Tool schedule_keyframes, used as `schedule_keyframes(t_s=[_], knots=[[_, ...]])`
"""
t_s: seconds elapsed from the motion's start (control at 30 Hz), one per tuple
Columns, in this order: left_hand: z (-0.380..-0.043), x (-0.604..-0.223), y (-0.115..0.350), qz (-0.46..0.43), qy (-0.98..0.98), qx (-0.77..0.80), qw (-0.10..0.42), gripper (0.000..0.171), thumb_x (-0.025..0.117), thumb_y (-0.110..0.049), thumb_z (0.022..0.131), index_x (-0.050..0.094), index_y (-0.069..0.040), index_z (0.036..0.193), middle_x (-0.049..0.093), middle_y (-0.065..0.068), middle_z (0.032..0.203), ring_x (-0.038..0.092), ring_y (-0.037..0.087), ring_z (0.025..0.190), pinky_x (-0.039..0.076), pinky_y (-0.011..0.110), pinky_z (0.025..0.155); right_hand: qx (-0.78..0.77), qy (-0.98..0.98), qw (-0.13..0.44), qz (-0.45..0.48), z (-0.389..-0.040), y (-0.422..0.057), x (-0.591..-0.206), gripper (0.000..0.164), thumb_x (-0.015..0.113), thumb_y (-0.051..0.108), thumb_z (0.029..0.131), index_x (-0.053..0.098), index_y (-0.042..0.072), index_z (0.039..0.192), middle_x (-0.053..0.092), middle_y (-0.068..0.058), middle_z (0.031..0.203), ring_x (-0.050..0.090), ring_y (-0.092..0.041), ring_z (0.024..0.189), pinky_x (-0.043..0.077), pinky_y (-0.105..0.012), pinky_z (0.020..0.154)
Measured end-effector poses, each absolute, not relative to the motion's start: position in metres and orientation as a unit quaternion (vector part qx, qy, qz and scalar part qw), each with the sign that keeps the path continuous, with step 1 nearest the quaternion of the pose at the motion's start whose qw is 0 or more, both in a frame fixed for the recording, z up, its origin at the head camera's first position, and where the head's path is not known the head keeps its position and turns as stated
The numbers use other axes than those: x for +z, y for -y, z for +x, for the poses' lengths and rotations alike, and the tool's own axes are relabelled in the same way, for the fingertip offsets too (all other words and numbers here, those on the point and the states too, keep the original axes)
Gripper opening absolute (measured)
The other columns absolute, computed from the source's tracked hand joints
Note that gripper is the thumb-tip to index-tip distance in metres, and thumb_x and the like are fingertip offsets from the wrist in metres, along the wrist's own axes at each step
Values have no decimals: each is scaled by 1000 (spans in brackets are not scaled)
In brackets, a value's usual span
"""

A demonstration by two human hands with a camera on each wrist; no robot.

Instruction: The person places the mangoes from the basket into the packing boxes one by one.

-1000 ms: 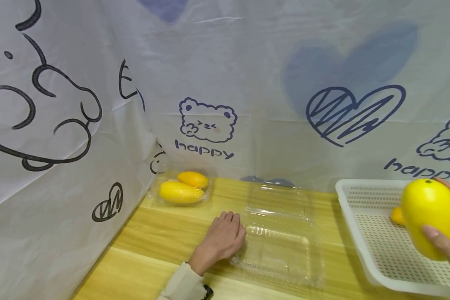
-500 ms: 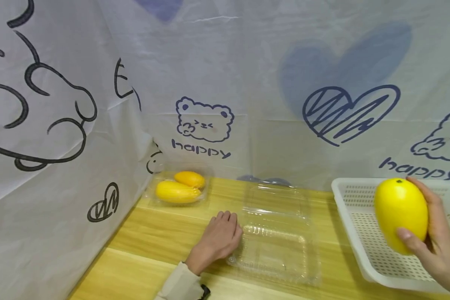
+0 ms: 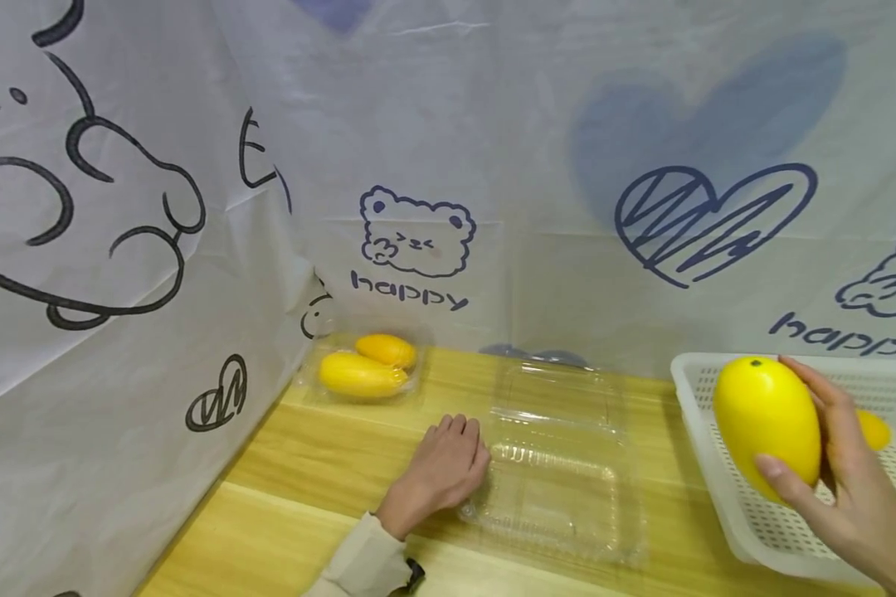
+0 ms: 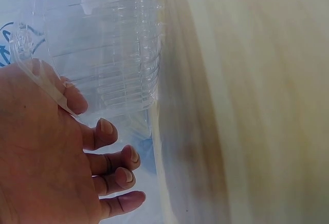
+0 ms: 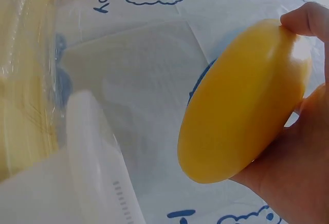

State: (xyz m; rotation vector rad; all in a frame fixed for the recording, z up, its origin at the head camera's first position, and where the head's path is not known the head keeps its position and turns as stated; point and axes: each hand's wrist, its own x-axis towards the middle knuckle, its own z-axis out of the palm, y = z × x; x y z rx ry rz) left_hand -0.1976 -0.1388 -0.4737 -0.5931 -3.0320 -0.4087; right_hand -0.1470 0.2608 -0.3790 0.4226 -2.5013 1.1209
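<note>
A large smooth yellow fruit (image 3: pixel 763 419), oval and mango-like with a small dark stem spot, is in my right hand (image 3: pixel 851 489). Thumb and fingers grip its sides, and it hangs over the left part of the white basket. A clear plastic clamshell container (image 3: pixel 560 497) lies with its lid (image 3: pixel 556 394) folded back toward the wall. My left hand (image 3: pixel 440 464) is at the container's left edge. In the left wrist view, the rim (image 4: pixel 56 98) runs between thumb and index finger, while the other fingers (image 4: pixel 115 183) curl loosely beside it.
Behind the hand, the white perforated basket (image 3: pixel 705 464) holds a smaller orange-yellow fruit (image 3: pixel 875 429). At the back left, another clear container (image 3: pixel 309 390) holds two yellow fruits (image 3: pixel 362 375). A printed white sheet (image 3: pixel 538 166) covers the walls around the wooden table (image 3: pixel 291 464).
My right hand has moved left with the yellow fruit, from over the basket's middle toward its left side. The left hand keeps its place at the container.
</note>
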Motion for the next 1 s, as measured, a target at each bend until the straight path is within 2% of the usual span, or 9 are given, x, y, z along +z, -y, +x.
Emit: schedule_keyframes(t_s=[0.2, 0.37, 0.53, 0.6, 0.77, 1.0], knots=[[-197, -474, 140, -188, 973, -130, 14, 32, 32, -24, 106, 57, -4, 106, 58, 12, 102, 50, 25, 93, 43, 39, 80, 416, 874, 178, 176, -151, -245, -374, 100, 76, -1, 85, 18, 24, 163, 39, -23, 150, 45, 1, 108, 37, -3, 83], [-198, -475, 140, -189, 973, -129, 16, 32, 32, -25, 106, 56, -5, 104, 58, 11, 102, 50, 25, 92, 44, 40, 81, 422, 869, 172, 193, -153, -225, -371, 101, 80, 2, 83, 22, 26, 162, 41, -13, 152, 44, 2, 114, 33, -4, 92], [-198, -476, 140, -190, 973, -128, 16, 30, 33, -24, 106, 56, -6, 102, 57, 11, 101, 49, 25, 92, 42, 38, 79, 424, 862, 168, 221, -155, -209, -371, 101, 84, 2, 79, 29, 24, 160, 46, -2, 148, 50, -1, 112, 36, -5, 94], [-198, -475, 139, -190, 973, -128, 15, 30, 33, -24, 106, 56, -6, 102, 57, 10, 100, 49, 25, 91, 42, 38, 78, 419, 863, 165, 228, -155, -205, -372, 100, 85, 3, 79, 30, 23, 160, 48, -4, 147, 52, -2, 110, 37, -5, 92], [-196, -474, 139, -190, 974, -124, 16, 32, 32, -25, 106, 56, -5, 104, 58, 12, 103, 50, 26, 93, 43, 39, 80, 406, 870, 149, 236, -155, -195, -376, 101, 86, 9, 80, 29, 28, 161, 48, -12, 150, 50, 0, 117, 34, -4, 95], [-197, -475, 139, -189, 974, -120, 18, 33, 32, -25, 106, 57, -4, 107, 59, 13, 105, 52, 27, 95, 45, 41, 82, 397, 876, 132, 241, -154, -184, -381, 99, 86, 15, 82, 28, 32, 161, 49, -7, 150, 52, -9, 119, 34, -7, 96]])
